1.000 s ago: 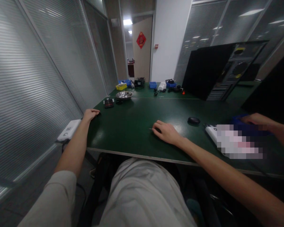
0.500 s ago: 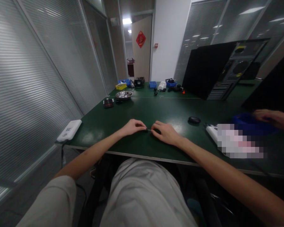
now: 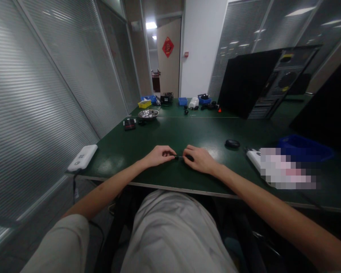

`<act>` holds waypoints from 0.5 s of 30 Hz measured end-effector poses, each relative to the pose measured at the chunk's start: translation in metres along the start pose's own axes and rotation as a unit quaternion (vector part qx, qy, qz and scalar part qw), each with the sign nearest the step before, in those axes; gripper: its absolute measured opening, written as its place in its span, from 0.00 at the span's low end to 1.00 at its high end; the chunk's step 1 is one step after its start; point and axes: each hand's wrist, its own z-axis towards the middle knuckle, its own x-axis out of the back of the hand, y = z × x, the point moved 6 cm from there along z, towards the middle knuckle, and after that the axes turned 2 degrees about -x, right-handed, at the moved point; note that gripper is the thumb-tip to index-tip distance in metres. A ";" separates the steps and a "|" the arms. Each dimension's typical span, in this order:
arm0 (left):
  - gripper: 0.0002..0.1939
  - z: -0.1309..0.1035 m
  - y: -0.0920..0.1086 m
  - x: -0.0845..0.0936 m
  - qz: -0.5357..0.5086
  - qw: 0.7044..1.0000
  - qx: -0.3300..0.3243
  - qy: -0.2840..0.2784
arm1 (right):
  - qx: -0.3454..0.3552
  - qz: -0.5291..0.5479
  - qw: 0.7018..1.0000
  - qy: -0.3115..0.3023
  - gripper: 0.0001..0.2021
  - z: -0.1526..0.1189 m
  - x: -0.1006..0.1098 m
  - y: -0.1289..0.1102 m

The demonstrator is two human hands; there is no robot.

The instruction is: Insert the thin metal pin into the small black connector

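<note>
Close to the table's front edge, my left hand (image 3: 160,155) pinches a tiny black piece (image 3: 176,157) between thumb and fingertips. Facing it, my right hand (image 3: 198,158) is closed on a thin tool with a slim metal shaft (image 3: 180,157). A dark part of that tool, perhaps its handle, shows under the curled fingers. The shaft points left and its tip reaches the black piece or stops right beside it. The exact kind of both is too small to tell. Both hands are low over the green table (image 3: 165,176).
A black computer mouse (image 3: 232,144) lies right of my right hand. Farther right are a white device (image 3: 254,159), partly pixelated, and a blue basket (image 3: 304,147). A metal bowl (image 3: 148,114) stands toward the back, a white power strip (image 3: 83,157) at left, a computer case (image 3: 252,83) back right.
Another person's hand has left the blue basket at right. The small black piece at my left fingertips shows more plainly now. My hands have hardly shifted.
</note>
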 end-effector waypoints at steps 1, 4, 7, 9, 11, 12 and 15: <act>0.16 0.000 0.000 0.000 0.000 1.000 0.001 0.002 | 0.002 -0.003 1.000 0.002 0.10 0.000 0.000 0.000; 0.16 0.000 0.000 0.000 -0.002 1.000 -0.005 0.004 | 0.006 -0.010 1.000 0.002 0.10 0.000 -0.002 -0.002; 0.14 0.000 -0.001 0.001 -0.002 1.000 -0.015 0.003 | 0.011 -0.016 1.000 0.002 0.11 0.001 -0.004 -0.004; 0.12 0.001 -0.002 0.001 -0.002 1.000 -0.016 0.006 | 0.014 -0.020 1.000 0.004 0.12 0.001 -0.006 -0.004; 0.12 0.002 -0.004 0.001 -0.008 1.000 -0.013 0.010 | 0.019 -0.021 1.000 0.006 0.12 0.001 -0.007 -0.005; 0.12 0.002 -0.005 0.001 -0.012 1.000 -0.010 0.010 | 0.022 -0.019 1.000 0.007 0.12 0.000 -0.007 -0.006; 0.12 0.003 -0.009 0.001 -0.027 1.000 0.000 0.013 | 0.028 -0.011 1.000 0.008 0.13 0.000 -0.007 -0.007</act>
